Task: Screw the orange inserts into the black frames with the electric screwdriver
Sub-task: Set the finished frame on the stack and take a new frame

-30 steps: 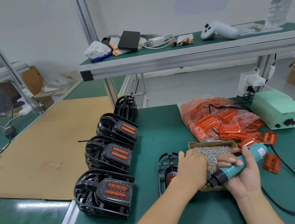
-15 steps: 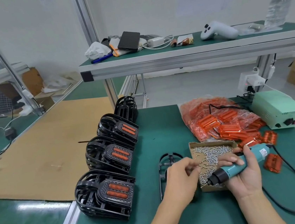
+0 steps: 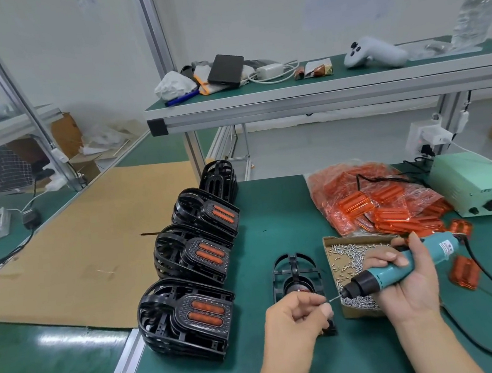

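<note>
Green bench (image 3: 272,214) keeps everything within reach: finished frames (image 3: 189,315) stacked left, inserts (image 3: 372,202) bagged behind the screw box (image 3: 327,241). Left hand (image 3: 293,316) pinches a screw (image 3: 332,299) against the screwdriver (image 3: 401,266), gripped by the right hand (image 3: 409,284), loading it for the open frame (image 3: 296,275) just beyond.

I see my right hand (image 3: 408,278), palm up, fingers curled round the electric screwdriver (image 3: 398,265), its tip pointing left. My left hand (image 3: 296,318) sits just left of that tip, thumb and forefinger pinching a small screw (image 3: 332,299) toward it.
</note>
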A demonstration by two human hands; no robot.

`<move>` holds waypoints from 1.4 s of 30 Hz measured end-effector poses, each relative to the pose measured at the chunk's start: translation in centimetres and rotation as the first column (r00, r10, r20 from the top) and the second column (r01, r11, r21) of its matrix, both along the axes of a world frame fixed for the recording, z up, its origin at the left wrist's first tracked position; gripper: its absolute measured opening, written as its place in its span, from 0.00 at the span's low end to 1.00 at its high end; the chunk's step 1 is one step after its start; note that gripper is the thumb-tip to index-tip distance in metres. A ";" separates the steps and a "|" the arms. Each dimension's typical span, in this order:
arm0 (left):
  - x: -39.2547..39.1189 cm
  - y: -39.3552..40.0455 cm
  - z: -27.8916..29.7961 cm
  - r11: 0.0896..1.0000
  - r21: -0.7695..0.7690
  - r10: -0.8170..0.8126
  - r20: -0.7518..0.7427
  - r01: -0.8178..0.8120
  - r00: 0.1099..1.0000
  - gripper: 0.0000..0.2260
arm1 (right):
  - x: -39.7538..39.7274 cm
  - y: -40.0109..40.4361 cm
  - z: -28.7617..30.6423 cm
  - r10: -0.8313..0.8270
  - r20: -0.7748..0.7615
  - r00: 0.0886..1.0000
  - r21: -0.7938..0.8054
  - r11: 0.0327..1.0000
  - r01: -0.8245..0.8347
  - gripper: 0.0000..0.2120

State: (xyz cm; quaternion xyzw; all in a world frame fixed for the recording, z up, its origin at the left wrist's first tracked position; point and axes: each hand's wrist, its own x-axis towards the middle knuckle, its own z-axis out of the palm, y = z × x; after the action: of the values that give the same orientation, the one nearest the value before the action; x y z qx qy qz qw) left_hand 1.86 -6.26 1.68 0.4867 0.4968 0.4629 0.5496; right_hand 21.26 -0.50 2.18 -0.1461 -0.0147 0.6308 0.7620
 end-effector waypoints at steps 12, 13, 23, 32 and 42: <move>0.4 -0.4 -0.2 0.998 -0.018 0.054 -0.010 -0.054 0.998 0.09 | -1.3 -0.1 1.1 0.001 0.065 0.998 0.001 1.000 -0.002 0.13; 0.3 -0.4 -0.2 0.997 -0.010 0.071 -0.013 -0.071 0.997 0.10 | -1.3 -0.1 1.1 0.001 0.064 0.998 0.000 1.000 -0.001 0.13; 0.3 -0.1 -0.7 0.987 0.019 0.160 -0.020 -0.159 0.987 0.10 | -2.1 -0.1 1.8 0.036 0.107 0.994 0.009 0.999 -0.037 0.10; 0.3 0.1 -1.3 0.985 0.027 0.171 -0.029 -0.170 0.985 0.09 | -2.5 -0.1 1.8 0.025 0.136 0.990 0.014 1.000 -0.028 0.10; 0.4 0.3 -1.7 0.974 -0.039 0.223 -0.005 -0.223 0.975 0.15 | -3.2 0.0 2.5 0.038 0.187 0.982 0.057 0.997 -0.050 0.12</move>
State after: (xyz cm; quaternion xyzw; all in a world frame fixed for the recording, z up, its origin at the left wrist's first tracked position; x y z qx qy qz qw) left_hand 2.24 -5.99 -0.06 0.4172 0.5573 0.5116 0.5036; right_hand 18.07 -0.53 4.66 -0.1805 -0.1083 0.6304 0.7472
